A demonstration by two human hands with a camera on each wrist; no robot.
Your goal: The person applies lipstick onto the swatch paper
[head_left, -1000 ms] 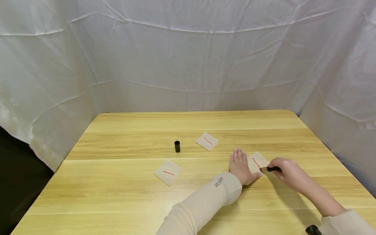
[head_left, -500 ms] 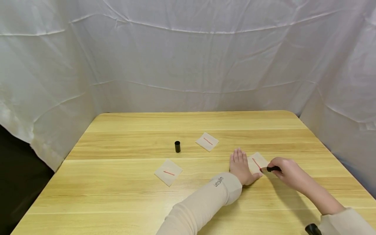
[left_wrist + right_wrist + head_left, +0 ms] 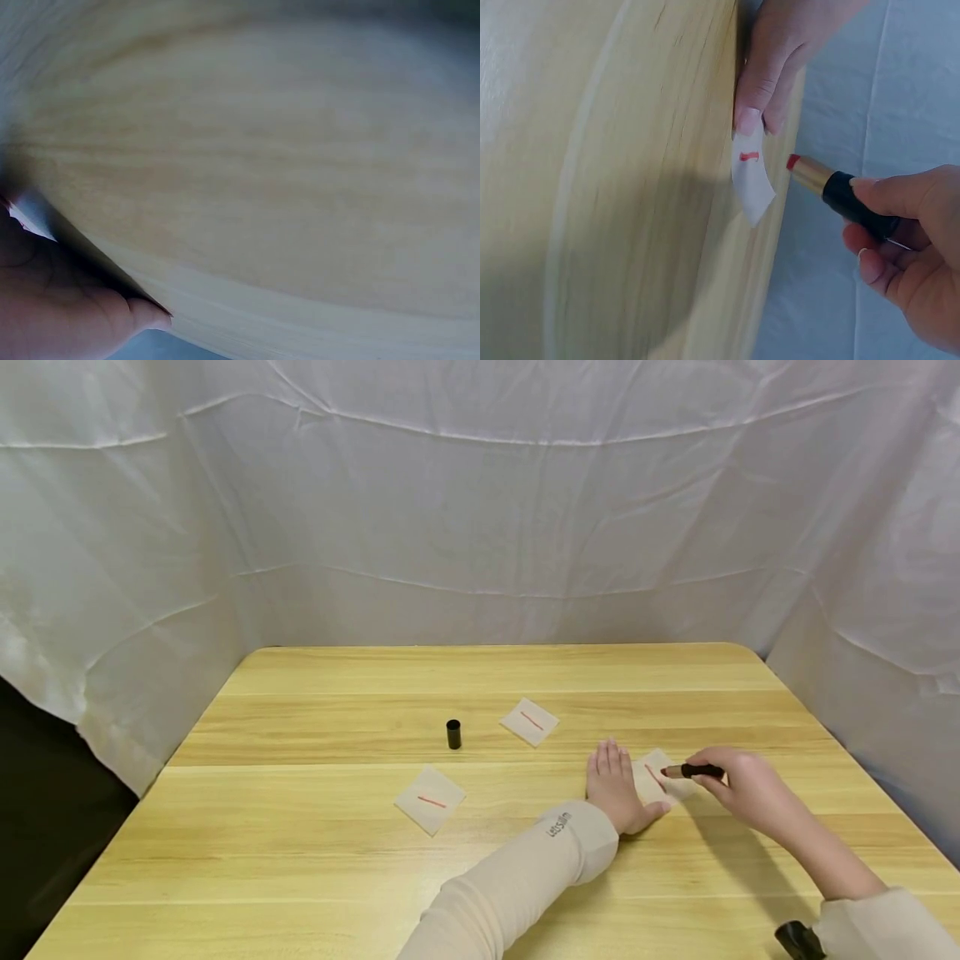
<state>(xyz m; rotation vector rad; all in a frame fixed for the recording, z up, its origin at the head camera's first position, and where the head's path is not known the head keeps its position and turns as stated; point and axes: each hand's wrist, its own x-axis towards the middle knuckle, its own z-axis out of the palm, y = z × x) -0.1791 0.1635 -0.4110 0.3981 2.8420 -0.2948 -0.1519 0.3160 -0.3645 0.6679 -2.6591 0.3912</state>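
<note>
My right hand [image 3: 742, 785] grips a lipstick [image 3: 832, 187] with a black base, a gold tube and a red tip. In the right wrist view the tip stands off the paper. Below it lies a small white paper square [image 3: 671, 789] bearing one red diagonal stroke. My left hand [image 3: 617, 785] lies flat with straight fingers on the left side of that paper, its thumb along the near edge. The left wrist view shows mostly wood and part of the left hand [image 3: 67, 307].
Two more white paper squares, one at the left [image 3: 430, 800] and one farther back [image 3: 529, 722], each carry a red line. A black lipstick cap [image 3: 453, 734] stands upright between them on the wooden table [image 3: 300, 852]. Pale curtains [image 3: 480, 527] surround it.
The lipstick tip has lifted from the lower end of the red stroke and shifted slightly away from me with my right hand. The left hand has stayed in place.
</note>
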